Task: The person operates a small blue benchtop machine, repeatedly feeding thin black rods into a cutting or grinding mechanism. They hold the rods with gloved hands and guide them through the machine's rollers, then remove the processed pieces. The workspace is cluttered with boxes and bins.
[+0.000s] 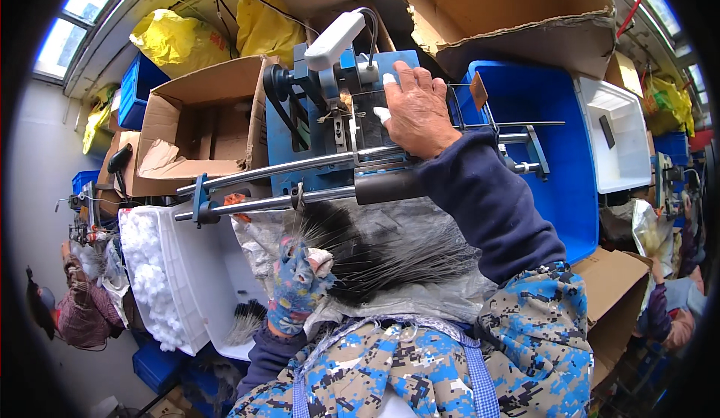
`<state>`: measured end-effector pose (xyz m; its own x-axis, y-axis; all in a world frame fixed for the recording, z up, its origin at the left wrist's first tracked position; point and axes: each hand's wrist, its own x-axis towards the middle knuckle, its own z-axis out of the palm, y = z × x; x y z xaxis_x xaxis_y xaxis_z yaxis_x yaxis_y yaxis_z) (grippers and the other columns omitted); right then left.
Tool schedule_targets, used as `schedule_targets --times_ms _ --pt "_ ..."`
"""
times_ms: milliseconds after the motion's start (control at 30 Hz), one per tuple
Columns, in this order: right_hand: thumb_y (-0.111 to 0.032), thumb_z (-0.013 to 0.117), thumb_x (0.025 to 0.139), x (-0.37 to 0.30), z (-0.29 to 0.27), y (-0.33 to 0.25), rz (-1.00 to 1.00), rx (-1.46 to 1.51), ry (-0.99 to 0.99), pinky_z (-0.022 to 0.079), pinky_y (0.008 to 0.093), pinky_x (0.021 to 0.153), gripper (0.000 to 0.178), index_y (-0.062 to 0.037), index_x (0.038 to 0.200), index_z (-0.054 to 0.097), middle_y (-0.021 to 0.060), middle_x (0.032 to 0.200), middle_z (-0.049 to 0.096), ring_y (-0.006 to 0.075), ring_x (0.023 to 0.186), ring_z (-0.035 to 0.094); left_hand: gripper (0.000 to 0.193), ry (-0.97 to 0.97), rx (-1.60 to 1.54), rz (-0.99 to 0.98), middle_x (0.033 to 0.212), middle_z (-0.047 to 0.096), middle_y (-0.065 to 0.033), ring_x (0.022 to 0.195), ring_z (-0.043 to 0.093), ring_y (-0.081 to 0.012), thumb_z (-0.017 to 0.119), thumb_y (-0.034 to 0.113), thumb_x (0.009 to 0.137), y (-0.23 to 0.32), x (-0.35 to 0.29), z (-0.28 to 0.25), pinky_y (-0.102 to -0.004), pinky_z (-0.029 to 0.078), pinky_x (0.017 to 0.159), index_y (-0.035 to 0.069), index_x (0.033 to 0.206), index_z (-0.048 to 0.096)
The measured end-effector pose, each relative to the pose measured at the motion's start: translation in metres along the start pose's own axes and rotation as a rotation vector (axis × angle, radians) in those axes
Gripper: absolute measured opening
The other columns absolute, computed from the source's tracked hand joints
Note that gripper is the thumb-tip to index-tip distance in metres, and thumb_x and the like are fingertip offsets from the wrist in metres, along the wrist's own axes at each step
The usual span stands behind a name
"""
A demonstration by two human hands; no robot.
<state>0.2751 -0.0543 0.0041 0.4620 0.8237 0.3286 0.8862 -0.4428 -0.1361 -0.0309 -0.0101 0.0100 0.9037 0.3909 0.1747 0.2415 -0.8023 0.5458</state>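
Note:
My right hand [417, 110] rests palm down on the sliding carriage of a blue bench machine [289, 144], fingers stretched out and white coverings on two digits. A thin rod passes beside it to a small brown plate [478, 90] on the right. Below the machine, my left hand [295, 279] wears a worn, patterned glove. Its fingers are curled, and what they hold is hard to make out. Next to it, a large bundle of thin wire-like strands [397, 257], partly black, lies on a silvery sheet [450, 227] across my lap.
Two steel guide rails [277, 206] cross in front of the machine. A white bin with fluffy white tufts [154, 275] stands left, below an open cardboard box [161, 129]. A blue tub [559, 155] and a white tray [626, 144] are right. Other people work at both sides.

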Motion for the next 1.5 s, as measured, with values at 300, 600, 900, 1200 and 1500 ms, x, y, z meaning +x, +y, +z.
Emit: schedule_targets --times_ms 300,600,900,1200,1500 --pt "-0.028 0.068 0.073 -0.02 -0.02 0.003 0.06 0.203 -0.252 0.044 0.0403 0.082 0.056 0.0065 0.112 0.049 0.0204 0.113 0.038 0.0338 0.102 0.048 0.026 0.025 -0.022 0.141 0.077 0.061 -0.0076 0.073 0.059 -0.0278 0.069 0.0 0.062 0.02 0.019 0.01 -0.0388 0.045 0.066 0.01 0.085 0.063" --pt "-0.03 0.06 0.081 -0.013 -0.012 -0.021 0.052 0.211 -0.313 0.051 0.0366 0.071 0.062 0.0106 0.123 0.038 0.0225 0.102 0.046 0.0349 0.081 0.06 0.025 0.039 -0.052 0.124 0.075 0.062 -0.0085 0.069 0.059 -0.0303 0.069 -0.001 0.061 0.018 0.016 0.009 -0.0386 0.046 0.063 0.009 0.083 0.063" --pt "-0.032 0.061 0.079 -0.003 0.011 -0.061 -0.009 0.27 -0.157 0.052 0.0347 0.062 0.066 0.0117 0.122 0.037 0.0222 0.097 0.05 0.0314 0.072 0.062 0.027 0.052 -0.045 0.089 0.075 0.061 -0.009 0.069 0.058 -0.0294 0.07 -0.003 0.061 0.019 0.011 0.0 -0.0373 0.046 0.061 0.008 0.085 0.063" --pt "-0.02 0.065 0.075 -0.017 -0.025 0.001 -0.01 0.143 -0.342 0.049 0.0389 0.075 0.047 0.0073 0.109 0.049 0.0189 0.101 0.045 0.0325 0.093 0.054 0.028 0.03 -0.025 0.067 0.083 0.06 -0.0054 0.078 0.057 -0.0275 0.07 0.008 0.062 0.01 0.006 0.001 -0.0401 0.041 0.071 0.012 0.09 0.062" --pt "-0.013 0.06 0.077 0.005 -0.028 0.036 -0.13 -0.191 -0.165 0.039 0.0378 0.075 0.02 -0.0065 0.097 0.06 0.0075 0.094 0.059 0.0243 0.09 0.052 0.036 0.099 -0.149 0.003 0.08 0.057 -0.0088 0.075 0.055 -0.0316 0.071 0.003 0.06 0.015 0.002 0.001 -0.0406 0.041 0.068 0.007 0.094 0.06"
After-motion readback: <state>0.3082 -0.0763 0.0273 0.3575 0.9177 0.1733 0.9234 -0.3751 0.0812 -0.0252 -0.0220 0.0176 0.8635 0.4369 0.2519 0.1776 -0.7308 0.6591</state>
